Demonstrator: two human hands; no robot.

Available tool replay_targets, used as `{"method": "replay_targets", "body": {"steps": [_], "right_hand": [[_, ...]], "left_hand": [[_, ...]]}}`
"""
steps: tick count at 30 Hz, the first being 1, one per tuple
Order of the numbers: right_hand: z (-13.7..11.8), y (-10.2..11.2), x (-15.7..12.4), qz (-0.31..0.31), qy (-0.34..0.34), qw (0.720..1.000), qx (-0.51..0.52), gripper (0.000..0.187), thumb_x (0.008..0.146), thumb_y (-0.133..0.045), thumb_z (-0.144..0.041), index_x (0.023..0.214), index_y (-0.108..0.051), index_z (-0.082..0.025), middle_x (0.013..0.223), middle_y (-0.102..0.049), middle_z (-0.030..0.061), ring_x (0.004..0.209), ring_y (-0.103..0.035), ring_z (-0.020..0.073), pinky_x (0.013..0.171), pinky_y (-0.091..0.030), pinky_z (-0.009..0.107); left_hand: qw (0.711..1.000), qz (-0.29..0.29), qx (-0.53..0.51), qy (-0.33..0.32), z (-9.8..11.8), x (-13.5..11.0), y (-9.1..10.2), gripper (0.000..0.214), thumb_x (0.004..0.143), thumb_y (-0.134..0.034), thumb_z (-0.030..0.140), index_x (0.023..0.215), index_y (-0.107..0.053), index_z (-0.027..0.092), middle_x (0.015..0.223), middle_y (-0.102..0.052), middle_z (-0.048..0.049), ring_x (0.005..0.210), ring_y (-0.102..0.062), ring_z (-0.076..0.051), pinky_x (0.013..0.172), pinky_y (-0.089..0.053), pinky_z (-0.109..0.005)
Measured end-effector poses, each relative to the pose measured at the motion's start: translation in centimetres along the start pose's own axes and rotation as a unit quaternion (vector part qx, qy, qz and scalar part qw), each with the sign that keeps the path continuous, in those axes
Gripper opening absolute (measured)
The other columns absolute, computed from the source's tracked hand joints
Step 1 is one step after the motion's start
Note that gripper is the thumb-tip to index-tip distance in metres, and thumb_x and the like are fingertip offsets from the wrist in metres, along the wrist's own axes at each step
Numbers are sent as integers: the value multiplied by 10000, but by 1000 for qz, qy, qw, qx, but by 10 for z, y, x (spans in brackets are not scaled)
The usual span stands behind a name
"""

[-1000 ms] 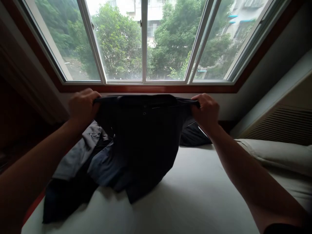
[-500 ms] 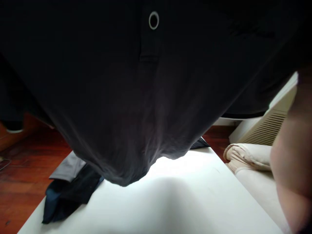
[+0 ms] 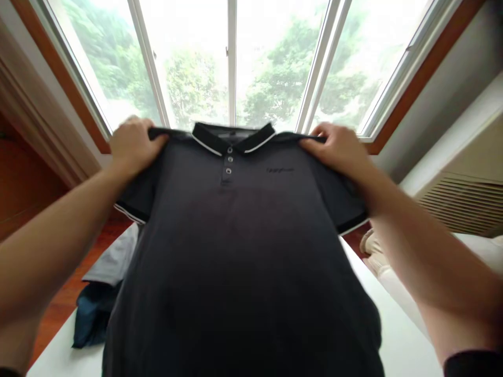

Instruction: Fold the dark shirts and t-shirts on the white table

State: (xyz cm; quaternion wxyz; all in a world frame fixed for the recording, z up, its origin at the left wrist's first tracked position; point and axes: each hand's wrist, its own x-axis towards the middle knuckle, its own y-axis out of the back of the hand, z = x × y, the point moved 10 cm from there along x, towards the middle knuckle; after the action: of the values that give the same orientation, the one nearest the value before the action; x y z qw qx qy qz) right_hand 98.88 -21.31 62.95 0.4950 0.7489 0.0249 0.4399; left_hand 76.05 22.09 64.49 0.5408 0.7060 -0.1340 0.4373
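A dark polo shirt (image 3: 243, 225) with white-edged collar and sleeves hangs spread out in front of me, its buttoned front facing me. My left hand (image 3: 135, 141) is closed on its shoulder at the left. At the other shoulder my right hand (image 3: 334, 146) grips the cloth, thumb on the near side. Small lettering shows on the chest. The lower part of the shirt hides much of the white table (image 3: 404, 319), and its hem is out of view.
Folded grey cloth (image 3: 113, 259) and dark blue cloth (image 3: 92, 314) lie at the table's left edge. Behind the shirt is a wide window (image 3: 231, 68). To the right stand a louvred beige unit (image 3: 463, 201) and pale padded fabric (image 3: 401, 283).
The shirt, close and filling the upper view before, is now farther off and stretched between both hands. The view has tilted up to the window, and both arms now show.
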Motion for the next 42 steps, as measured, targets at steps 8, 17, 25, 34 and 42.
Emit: {"method": "replay_targets", "body": {"steps": [8,17,25,34,42], "right_hand": [[31,-276,-85,-236,-34,971,25,281,991,-614,-373,1185,-713,-196,1122,-712,109,966,-667,211,848,-476,279],[-43,-352,-132,-291,21,955,59,339,1030,-556,-406,1317,-655,-256,1290,-652,98,1194,-601,242,975,-451,298],[-33,-363,-144,-275,-80,957,39,490,1075,-356,-556,1302,-643,-231,1184,-701,133,1100,-645,281,890,-461,333],[-27,-405,-105,-331,-51,928,161,551,972,-648,-412,1471,-535,-206,1202,-719,90,1070,-665,222,895,-479,268],[-23,-420,-115,-483,-43,834,264,382,832,-773,-424,1138,-738,-198,1066,-756,67,924,-689,212,771,-518,238]], "left_hand": [[961,-274,32,3,54,-153,-227,397,925,-598,379,1246,-656,153,1419,-546,-227,1371,-429,-426,1116,-338,-572],[899,-383,-176,-118,159,-229,-308,446,994,-530,370,1413,-579,227,1431,-589,-116,1314,-546,-266,1115,-415,-361],[912,-336,-207,-117,163,-259,-292,299,1002,-487,285,1211,-696,238,1232,-667,-103,1176,-594,-267,1046,-452,-370],[919,-354,-175,-6,121,-199,-343,417,938,-573,315,1341,-629,227,1341,-642,-133,1257,-572,-312,1060,-443,-417],[880,-414,-234,-9,110,-185,-377,343,718,-754,351,1031,-749,211,1078,-751,-100,1043,-672,-321,906,-516,-383]]}}
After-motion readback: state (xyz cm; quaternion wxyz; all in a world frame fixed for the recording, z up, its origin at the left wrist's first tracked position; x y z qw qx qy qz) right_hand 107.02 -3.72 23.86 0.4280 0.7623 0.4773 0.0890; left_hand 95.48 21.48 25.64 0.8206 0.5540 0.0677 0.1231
